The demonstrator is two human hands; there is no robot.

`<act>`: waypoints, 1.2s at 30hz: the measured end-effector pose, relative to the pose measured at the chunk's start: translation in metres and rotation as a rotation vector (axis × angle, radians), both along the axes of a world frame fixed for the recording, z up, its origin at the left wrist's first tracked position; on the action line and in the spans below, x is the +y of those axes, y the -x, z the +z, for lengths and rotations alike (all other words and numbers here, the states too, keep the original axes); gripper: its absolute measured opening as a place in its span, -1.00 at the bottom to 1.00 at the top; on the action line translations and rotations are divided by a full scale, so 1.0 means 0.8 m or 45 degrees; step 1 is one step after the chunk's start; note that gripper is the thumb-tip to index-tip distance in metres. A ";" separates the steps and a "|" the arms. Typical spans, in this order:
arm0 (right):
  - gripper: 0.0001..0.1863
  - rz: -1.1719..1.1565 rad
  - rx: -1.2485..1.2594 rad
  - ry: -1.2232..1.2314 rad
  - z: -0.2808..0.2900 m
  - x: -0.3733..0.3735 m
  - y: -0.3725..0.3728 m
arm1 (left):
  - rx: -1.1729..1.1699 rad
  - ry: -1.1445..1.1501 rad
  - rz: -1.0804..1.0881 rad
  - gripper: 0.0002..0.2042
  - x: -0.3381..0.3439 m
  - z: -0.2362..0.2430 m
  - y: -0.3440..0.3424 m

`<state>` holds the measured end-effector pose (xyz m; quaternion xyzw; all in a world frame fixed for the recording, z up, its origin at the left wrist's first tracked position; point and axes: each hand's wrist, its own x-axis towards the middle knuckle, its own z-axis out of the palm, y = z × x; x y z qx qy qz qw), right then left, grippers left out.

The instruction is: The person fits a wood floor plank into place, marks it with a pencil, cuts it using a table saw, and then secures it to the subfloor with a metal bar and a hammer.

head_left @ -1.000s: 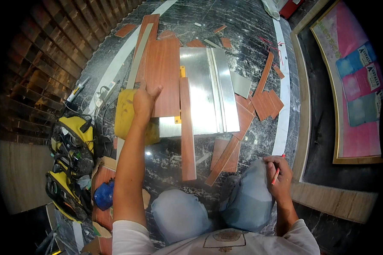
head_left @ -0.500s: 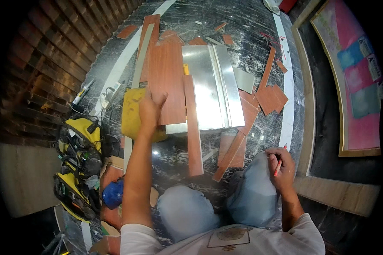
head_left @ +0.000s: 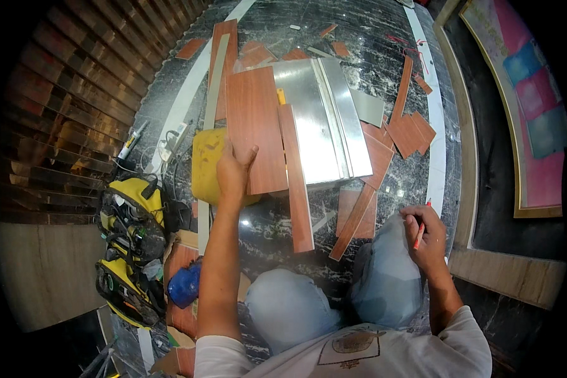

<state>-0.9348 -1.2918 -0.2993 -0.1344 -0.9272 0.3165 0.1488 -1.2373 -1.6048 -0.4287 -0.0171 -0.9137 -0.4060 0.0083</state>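
Note:
A reddish-brown wood-grain plank (head_left: 256, 120) is in the grip of my left hand (head_left: 234, 173), thumb on its face near the lower left edge. It lies tilted slightly, beside and partly over the left side of a shiny metal plate (head_left: 309, 126). A narrow plank strip (head_left: 297, 183) rests along the plate's left part, its near end sticking out toward me. Behind the strip shows a small yellow piece (head_left: 281, 96). Over my right knee, my right hand (head_left: 427, 234) is closed around a red pencil (head_left: 419, 234), away from the planks.
A yellow object (head_left: 208, 165) sits left of the plank. Plank offcuts (head_left: 411, 134) lie scattered on the dark marble floor. At left are a yellow-and-black tool bag (head_left: 132, 220), a power strip (head_left: 172, 142) and a sealant tube (head_left: 131, 143). A framed picture (head_left: 535, 107) stands at right.
The view has shifted a little, moving the scene rightward. My left hand has drawn the plank slightly nearer to me. My right hand still holds the pencil by my knee.

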 end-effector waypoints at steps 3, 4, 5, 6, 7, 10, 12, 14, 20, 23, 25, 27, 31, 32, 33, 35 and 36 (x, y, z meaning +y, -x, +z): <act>-0.88 -0.037 -0.016 0.096 0.002 -0.005 0.001 | -0.057 0.028 0.021 -0.08 -0.001 0.007 -0.009; -0.88 -0.029 -0.010 0.090 0.001 -0.004 0.000 | -0.091 0.025 0.026 -0.08 0.000 0.011 -0.013; -0.88 -0.020 -0.004 0.083 -0.002 -0.003 -0.001 | -0.084 0.042 0.016 -0.08 0.001 0.013 -0.015; -0.88 -0.006 0.005 0.076 -0.002 -0.002 0.000 | -0.074 0.059 0.011 -0.08 0.000 0.016 -0.018; -0.88 -0.010 -0.006 0.081 -0.001 -0.003 0.000 | -0.065 0.075 0.006 -0.08 -0.001 0.015 -0.020; -0.88 -0.007 -0.002 0.098 -0.001 -0.005 0.000 | -0.018 0.011 0.032 -0.08 -0.007 0.005 -0.021; -0.88 -0.003 -0.004 0.083 0.000 -0.003 0.000 | -0.029 0.035 0.032 -0.08 -0.007 0.001 -0.023; -0.88 -0.011 -0.009 0.080 0.000 -0.002 0.000 | -0.011 0.017 0.017 -0.08 -0.009 -0.004 -0.024; -0.88 -0.040 -0.035 0.096 0.002 -0.006 0.003 | 0.012 -0.063 -0.008 -0.08 -0.014 -0.006 -0.034; -0.88 -0.040 -0.024 0.080 0.002 -0.005 0.001 | 0.003 -0.068 -0.028 -0.07 -0.009 0.004 -0.040; -0.88 -0.024 -0.008 0.071 0.001 -0.004 0.002 | 0.009 -0.072 0.003 -0.06 -0.014 -0.005 -0.040; -0.88 -0.026 -0.001 0.090 -0.001 -0.004 0.001 | 0.033 -0.039 0.003 -0.06 -0.016 -0.010 -0.040; -0.88 -0.041 -0.041 0.119 0.001 -0.003 0.000 | 0.036 -0.004 0.018 -0.06 -0.017 -0.014 -0.042; -0.88 -0.035 -0.029 0.121 0.000 -0.003 0.000 | 0.020 0.001 0.020 -0.06 -0.018 -0.015 -0.043; -0.88 -0.031 -0.017 0.121 -0.001 -0.003 0.000 | 0.003 0.005 0.020 -0.06 -0.018 -0.016 -0.044; -0.88 -0.028 -0.005 0.118 -0.001 -0.003 0.000 | -0.030 0.019 0.020 -0.06 -0.018 -0.015 -0.044; -0.88 -0.030 -0.006 0.115 0.001 -0.003 0.000 | -0.047 0.028 0.019 -0.06 -0.017 -0.010 -0.045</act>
